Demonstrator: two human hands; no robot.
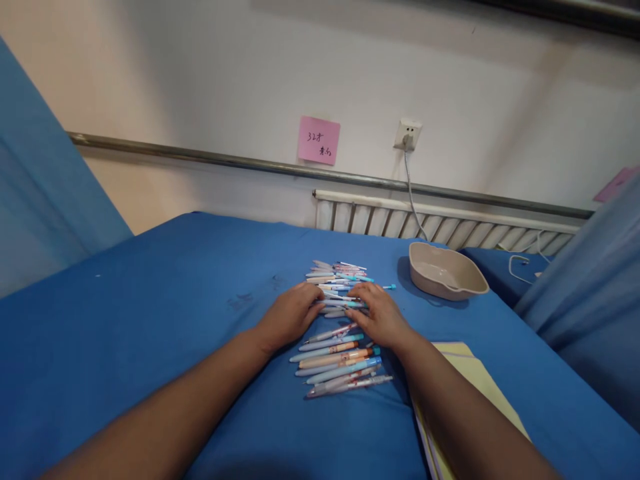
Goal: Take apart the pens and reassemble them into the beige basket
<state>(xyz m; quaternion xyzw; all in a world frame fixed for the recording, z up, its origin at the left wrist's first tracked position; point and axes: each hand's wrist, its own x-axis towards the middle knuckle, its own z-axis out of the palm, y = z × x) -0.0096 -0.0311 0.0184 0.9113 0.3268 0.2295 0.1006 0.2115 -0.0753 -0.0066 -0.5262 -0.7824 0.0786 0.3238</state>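
Note:
Pens in pale blue, white, pink and peach lie side by side on a blue cloth, roughly in a column. My left hand [293, 311] curls its fingers over the left ends of the middle pens [341, 303]. At their right ends, my right hand [381, 316] grips the same pens with bent fingers and thumb. Nearer to me lies a looser row of pens [337, 363], some with blue or brown ends. Beyond my fingers is a denser group of pens [336, 271]. The fingertips are partly hidden among the pens.
A beige plastic basin [445, 270] stands at the back right. Yellow folders or pads [480, 380] lie beneath my right forearm. Behind the blue-covered table [175, 300] are a radiator [367, 215], a metal rail and a plugged-in socket [409, 133]. Blue curtains hang at both sides.

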